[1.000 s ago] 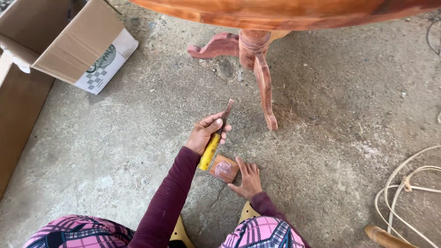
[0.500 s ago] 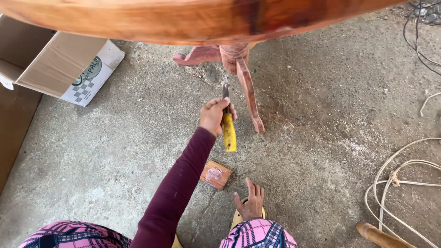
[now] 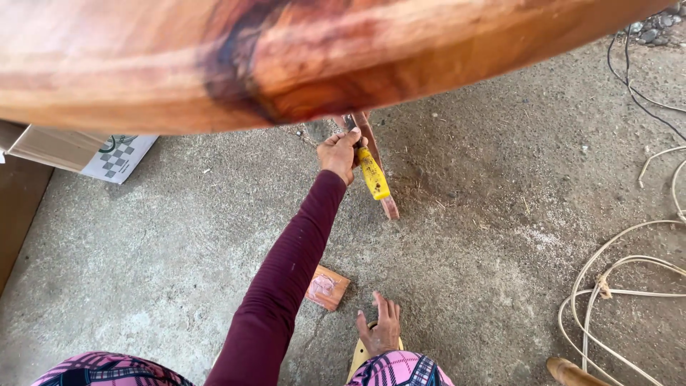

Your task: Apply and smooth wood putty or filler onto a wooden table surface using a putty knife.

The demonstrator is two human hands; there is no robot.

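Left hand (image 3: pixel 341 151) is stretched far forward, fist closed on a yellow-handled tool (image 3: pixel 373 174) whose long axis slants back-right from the carved table leg (image 3: pixel 379 171) it meets. Right hand (image 3: pixel 381 330) rests spread on the concrete floor (image 3: pixel 500 214), empty, beside a small wooden block (image 3: pixel 328 287).

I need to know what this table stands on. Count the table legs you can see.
1. A single carved table leg reaches down to the concrete floor, just beside the left hand holding a yellow-handled tool. The tabletop may hide others.
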